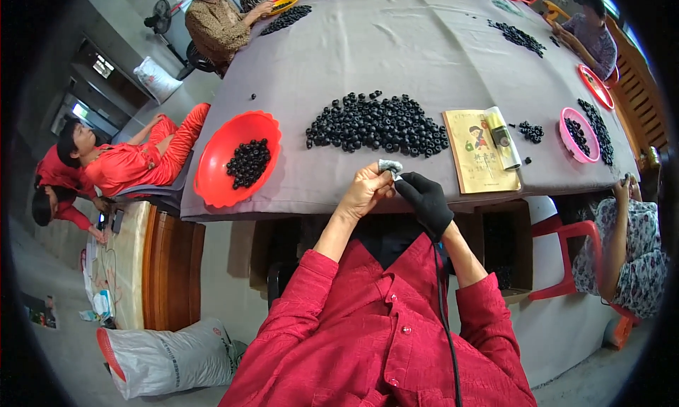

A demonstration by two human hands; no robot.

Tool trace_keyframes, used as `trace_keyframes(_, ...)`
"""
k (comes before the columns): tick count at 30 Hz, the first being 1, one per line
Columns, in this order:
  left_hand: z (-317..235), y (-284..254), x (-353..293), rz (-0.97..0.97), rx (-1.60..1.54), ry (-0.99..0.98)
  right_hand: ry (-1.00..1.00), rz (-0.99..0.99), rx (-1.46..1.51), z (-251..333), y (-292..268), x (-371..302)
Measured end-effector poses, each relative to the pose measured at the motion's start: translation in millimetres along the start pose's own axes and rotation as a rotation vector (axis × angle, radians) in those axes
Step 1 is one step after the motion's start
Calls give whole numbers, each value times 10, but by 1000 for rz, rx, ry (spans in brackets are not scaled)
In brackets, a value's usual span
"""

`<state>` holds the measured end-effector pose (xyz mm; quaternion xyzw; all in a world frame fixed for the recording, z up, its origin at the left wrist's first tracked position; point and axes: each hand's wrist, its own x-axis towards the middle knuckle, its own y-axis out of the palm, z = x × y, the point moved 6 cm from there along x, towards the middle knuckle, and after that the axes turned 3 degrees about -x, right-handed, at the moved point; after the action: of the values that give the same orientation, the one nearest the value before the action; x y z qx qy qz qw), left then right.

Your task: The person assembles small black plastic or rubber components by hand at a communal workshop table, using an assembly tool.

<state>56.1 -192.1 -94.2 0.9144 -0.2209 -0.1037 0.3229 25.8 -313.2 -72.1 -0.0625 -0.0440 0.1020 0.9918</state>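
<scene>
Just off the near table edge, my bare left hand [365,190] and my black-gloved right hand [428,203] meet with fingertips pinched together. A small pale grey piece, like cloth or a finger cover [390,166], shows at the left fingertips. Whether anything smaller is pinched between the fingers cannot be made out. Beyond my hands lies a broad pile of small black ring-like pieces [378,124] on the grey tablecloth [339,60]. To the left stands a red scalloped bowl [212,168], partly filled with more black pieces [247,163].
A yellow booklet [467,156] lies to the right, a clear tube-like packet [501,142] on it. Farther right is a pink basket [590,152] of black pieces. Other people sit around the table. A white sack [177,361] rests on the floor at lower left.
</scene>
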Motion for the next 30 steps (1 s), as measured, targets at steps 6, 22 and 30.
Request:
trace_keyframes(6, -4, 50, -21, -31, 103, 25, -49, -86, -46, -31, -68, -19)
trace_keyframes(22, -1991, -961, -1105, -855, 979, 471, 59, -93, -13, 43, -25, -5)
trace_keyframes(30, -750, -146, -122, -364, 1110, 364, -136, -359, 184, -66, -359, 10)
